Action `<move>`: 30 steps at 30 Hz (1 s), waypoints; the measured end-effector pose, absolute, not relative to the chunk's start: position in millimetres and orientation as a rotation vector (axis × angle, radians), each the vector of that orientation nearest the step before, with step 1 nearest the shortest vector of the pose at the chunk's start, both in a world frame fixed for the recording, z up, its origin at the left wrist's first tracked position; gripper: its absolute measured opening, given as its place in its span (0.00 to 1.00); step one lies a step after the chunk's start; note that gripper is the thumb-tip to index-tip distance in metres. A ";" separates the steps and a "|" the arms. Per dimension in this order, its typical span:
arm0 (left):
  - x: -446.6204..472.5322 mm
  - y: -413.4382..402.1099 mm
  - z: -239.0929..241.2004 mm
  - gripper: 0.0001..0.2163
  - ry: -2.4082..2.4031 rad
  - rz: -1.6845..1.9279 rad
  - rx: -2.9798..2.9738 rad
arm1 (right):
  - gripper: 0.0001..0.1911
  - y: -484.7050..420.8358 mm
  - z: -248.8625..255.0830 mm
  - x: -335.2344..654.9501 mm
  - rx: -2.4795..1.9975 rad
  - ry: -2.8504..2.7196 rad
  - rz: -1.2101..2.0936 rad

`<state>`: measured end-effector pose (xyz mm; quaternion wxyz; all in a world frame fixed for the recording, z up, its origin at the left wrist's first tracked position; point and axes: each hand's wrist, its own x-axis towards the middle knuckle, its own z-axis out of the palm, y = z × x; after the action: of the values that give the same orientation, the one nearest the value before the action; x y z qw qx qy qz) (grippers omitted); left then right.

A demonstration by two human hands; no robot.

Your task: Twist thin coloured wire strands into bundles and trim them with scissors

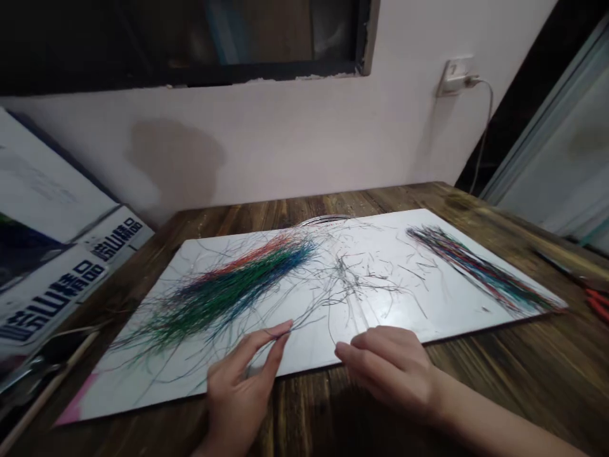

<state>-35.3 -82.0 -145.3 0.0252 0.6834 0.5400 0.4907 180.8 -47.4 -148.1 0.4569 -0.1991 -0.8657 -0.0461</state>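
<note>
Filaments (223,298), green, blue and red, in a loose heap on the white board (457,285). Left hand (235,397): thumb and forefinger pinching grey strands (309,320) above the board's near edge. Right hand (385,368): fingers pressed together, curled; any hold cannot be told. Farther right: neater multicoloured row (476,270). Beneath: wooden table (476,381). Beyond: wall socket (454,76) with charger.
</note>
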 end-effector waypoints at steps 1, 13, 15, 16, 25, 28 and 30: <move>-33.4 -82.8 -143.3 0.04 1.646 1.525 2.124 | 0.06 -49.4 -149.4 180.1 -0.462 -2.153 -0.091; -37.5 -91.2 -139.5 0.16 1.044 1.236 2.605 | 0.11 -56.9 -144.1 183.5 -0.339 -2.217 0.022; -37.7 -91.0 -140.2 0.15 1.004 1.198 2.644 | 0.12 -57.1 -143.3 182.8 -0.323 -2.218 0.025; -37.6 -90.8 -140.5 0.14 0.992 1.188 2.665 | 0.13 -57.2 -143.2 182.5 -0.317 -2.217 0.027; -38.7 -88.6 -148.5 0.13 1.015 1.088 2.713 | 0.14 -58.1 -145.6 179.3 -0.254 -2.234 0.065; -35.2 -83.4 -151.6 0.10 0.975 1.065 2.717 | 0.16 -59.3 -143.7 177.0 -0.264 -2.234 0.068; -31.8 -80.0 -152.6 0.09 0.932 1.083 2.725 | 0.18 -60.4 -142.8 174.9 -0.259 -2.210 0.066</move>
<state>-31.8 -80.0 -152.6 0.0321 0.8852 0.3028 0.3517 174.9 -60.4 -142.8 0.4419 -0.1045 -0.8905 0.0267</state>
